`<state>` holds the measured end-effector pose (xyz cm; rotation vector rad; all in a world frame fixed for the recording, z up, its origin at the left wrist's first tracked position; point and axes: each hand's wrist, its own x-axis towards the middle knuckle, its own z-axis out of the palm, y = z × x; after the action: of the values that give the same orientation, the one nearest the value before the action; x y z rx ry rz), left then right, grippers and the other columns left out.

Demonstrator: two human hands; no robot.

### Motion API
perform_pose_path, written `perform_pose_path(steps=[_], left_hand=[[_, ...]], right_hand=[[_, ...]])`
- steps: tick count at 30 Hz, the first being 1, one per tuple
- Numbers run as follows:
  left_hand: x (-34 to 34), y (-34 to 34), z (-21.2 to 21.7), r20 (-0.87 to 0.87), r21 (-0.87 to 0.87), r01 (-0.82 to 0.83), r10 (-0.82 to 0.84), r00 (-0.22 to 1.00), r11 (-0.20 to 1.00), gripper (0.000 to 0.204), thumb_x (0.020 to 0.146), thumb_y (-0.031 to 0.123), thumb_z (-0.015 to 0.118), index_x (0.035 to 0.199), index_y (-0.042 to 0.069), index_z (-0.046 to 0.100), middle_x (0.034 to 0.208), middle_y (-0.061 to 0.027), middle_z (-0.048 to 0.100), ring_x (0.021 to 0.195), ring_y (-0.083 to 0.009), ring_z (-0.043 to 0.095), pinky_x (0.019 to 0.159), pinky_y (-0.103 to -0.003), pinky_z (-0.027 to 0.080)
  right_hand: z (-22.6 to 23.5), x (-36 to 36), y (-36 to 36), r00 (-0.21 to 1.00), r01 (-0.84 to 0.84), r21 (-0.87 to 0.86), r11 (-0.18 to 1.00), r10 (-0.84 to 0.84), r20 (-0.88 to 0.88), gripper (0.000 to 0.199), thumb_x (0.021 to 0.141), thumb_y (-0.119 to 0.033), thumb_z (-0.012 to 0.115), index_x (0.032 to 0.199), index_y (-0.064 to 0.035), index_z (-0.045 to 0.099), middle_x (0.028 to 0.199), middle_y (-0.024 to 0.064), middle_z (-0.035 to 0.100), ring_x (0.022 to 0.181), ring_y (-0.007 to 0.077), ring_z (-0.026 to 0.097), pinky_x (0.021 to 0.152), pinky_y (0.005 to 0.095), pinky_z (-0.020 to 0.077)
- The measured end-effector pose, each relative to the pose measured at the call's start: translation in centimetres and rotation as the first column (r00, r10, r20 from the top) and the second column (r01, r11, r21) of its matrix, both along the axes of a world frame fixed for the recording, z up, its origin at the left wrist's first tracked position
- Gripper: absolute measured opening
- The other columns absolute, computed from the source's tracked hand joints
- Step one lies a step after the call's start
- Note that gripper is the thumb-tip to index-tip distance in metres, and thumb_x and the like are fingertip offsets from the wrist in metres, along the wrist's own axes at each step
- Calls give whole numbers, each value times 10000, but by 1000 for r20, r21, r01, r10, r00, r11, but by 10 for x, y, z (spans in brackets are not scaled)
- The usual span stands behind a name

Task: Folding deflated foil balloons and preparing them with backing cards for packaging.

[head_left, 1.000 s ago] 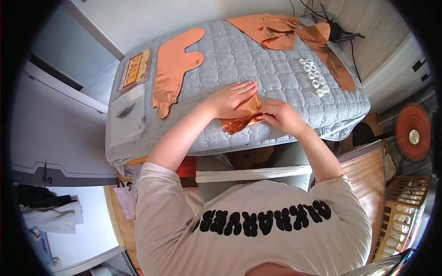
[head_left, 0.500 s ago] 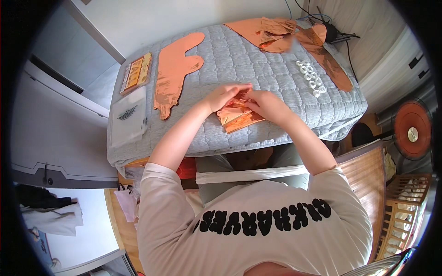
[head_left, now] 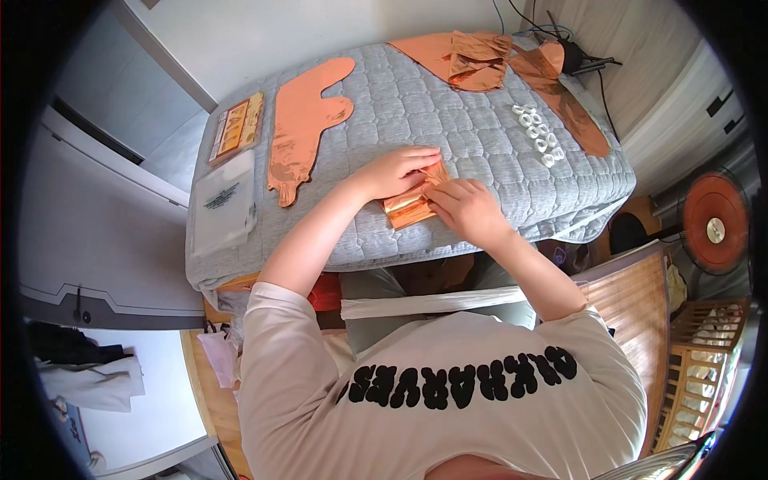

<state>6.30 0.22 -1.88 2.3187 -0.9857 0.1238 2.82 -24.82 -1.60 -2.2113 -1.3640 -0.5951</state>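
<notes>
A copper-coloured foil balloon, folded into a small creased packet, lies on the quilted mattress near its front edge. My left hand holds it from the left, fingers stretched along its far side and thumb against the foil. From the right, my right hand grips the packet's right side with bent fingers, which partly cover it. A flat foil balloon with a curved outline is spread out farther left. More copper foil balloons lie at the far right, one of them crumpled on top.
White ribbon rolls sit in a cluster on the right of the grey mattress. At the left edge are a flat printed package and a clear plastic bag. A round orange fan stands off to the right.
The foil packet is now flatter and more neatly folded. My right hand has moved slightly nearer to me and turned over the packet, while my left hand stays almost in place.
</notes>
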Motion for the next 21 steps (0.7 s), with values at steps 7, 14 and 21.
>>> perform_pose_path(steps=[7, 14, 21], left_hand=[[-12, 2, -1, 10, 21, -69, 68, 998, 997, 455, 960, 73, 606, 1413, 42, 587, 1513, -134, 532, 1387, -299, 505, 1160, -398, 406], [-51, -33, -9, 17, -11, -622, 622, 783, 783, 430, 1019, 149, 535, 1412, -24, 552, 1486, -205, 531, 1373, -358, 506, 1151, -442, 400], [-70, -53, -9, 15, 180, -758, 769, 639, 627, 515, 996, 155, 511, 1440, -100, 457, 1526, -250, 451, 1443, -393, 409, 1184, -537, 338]], right_hand=[[16, -18, 1, 999, 19, -161, 987, -24, -30, 308, 933, -287, 679, 1224, -186, 702, 1235, 32, 650, 1125, 243, 622, 966, 431, 455], [10, 28, 0, 979, -146, -47, 988, 137, -148, 196, 968, -325, 637, 1066, -181, 729, 1098, 10, 660, 1049, 235, 639, 1044, 497, 399], [16, 48, 5, 921, -259, -69, 963, 226, -317, 90, 852, -205, 752, 899, -129, 737, 951, 6, 673, 976, 235, 645, 1000, 423, 418]])
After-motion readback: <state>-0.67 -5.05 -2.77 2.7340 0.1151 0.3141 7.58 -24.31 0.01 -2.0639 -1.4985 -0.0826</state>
